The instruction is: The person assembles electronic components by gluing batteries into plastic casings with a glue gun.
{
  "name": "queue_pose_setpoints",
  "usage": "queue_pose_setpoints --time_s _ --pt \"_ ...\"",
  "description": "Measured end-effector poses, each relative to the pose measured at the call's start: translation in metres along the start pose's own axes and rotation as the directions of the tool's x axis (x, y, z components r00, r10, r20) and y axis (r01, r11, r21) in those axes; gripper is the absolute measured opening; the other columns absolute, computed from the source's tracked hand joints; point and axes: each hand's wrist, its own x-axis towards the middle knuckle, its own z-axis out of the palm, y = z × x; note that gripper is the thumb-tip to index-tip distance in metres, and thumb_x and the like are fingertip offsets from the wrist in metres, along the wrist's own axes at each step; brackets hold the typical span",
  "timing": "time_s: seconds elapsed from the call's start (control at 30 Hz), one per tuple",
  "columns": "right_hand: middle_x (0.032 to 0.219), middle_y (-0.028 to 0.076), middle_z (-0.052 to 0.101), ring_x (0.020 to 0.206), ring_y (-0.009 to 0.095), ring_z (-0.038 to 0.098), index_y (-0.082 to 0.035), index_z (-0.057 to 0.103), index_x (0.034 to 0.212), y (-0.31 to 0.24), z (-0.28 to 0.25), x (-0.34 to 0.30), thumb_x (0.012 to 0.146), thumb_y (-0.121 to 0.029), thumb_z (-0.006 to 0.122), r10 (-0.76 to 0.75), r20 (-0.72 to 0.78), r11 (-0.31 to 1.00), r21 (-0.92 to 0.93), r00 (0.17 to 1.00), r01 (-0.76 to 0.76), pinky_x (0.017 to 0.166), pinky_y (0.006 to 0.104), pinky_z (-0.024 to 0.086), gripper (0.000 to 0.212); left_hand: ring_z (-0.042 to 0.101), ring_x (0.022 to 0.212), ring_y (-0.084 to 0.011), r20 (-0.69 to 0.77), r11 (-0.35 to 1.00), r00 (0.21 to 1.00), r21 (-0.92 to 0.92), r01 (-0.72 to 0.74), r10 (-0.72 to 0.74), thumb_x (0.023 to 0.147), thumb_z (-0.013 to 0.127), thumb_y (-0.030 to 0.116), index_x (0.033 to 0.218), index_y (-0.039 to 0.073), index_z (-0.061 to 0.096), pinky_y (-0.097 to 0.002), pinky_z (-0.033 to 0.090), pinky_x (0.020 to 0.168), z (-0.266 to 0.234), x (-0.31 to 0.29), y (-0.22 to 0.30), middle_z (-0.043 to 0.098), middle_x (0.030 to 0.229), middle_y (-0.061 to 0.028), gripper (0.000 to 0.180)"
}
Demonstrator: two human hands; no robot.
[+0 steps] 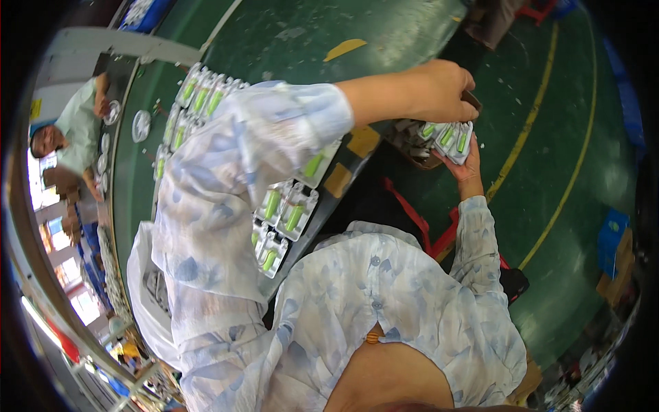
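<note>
My right hand (466, 167) holds a fanned stack of clear plastic blister trays (449, 140), each with a bright green, tube-shaped item in it. The stack is over the right side of a brown cardboard box (427, 163) that has more pale trays inside. Stretched across from the left, my left arm ends above the box. My left hand (445, 91) is closed, its fingers curled around what looks like the box's far flap. The palm side of this hand is hidden.
Rows of filled blister trays (292, 218) lie on the workbench at left, partly behind my sleeve. Yellow tape pieces (338, 181) mark the bench edge. A red stool frame (419, 221) stands below the box. At far left a person (74, 130) works by white round parts (141, 126).
</note>
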Motion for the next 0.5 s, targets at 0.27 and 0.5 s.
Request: queue_pose_setpoints --time_s 0.27,0.5 --pt "0.158 0.022 0.022 0.137 0.043 0.036 -0.023 0.026 0.152 0.004 -0.042 0.038 0.074 -0.058 0.079 -0.055 -0.281 0.932 -0.359 0.958 -0.052 0.099 0.0624 0.038 0.100 0.068 0.087 -0.0132 -0.552 0.940 0.767 -0.273 0.203 -0.326 0.094 0.066 0.015 0.117 0.000 0.067 -0.0250 0.053 0.077 -0.112 -0.175 -0.098 0.071 0.100 -0.0062 0.028" --pt "0.126 0.027 0.062 0.106 0.033 0.068 0.009 0.048 0.134 -0.009 0.119 -0.073 0.100 -0.025 0.056 0.494 0.544 0.750 -0.661 0.678 -0.016 0.086 0.0379 0.057 0.049 0.065 0.112 -0.0322 -0.671 0.585 0.548 0.205 0.785 -0.500 0.076 0.074 0.061 0.124 -0.001 0.064 -0.0383 0.050 0.095 -0.171 -0.289 -0.211 0.066 0.122 -0.0209 0.079"
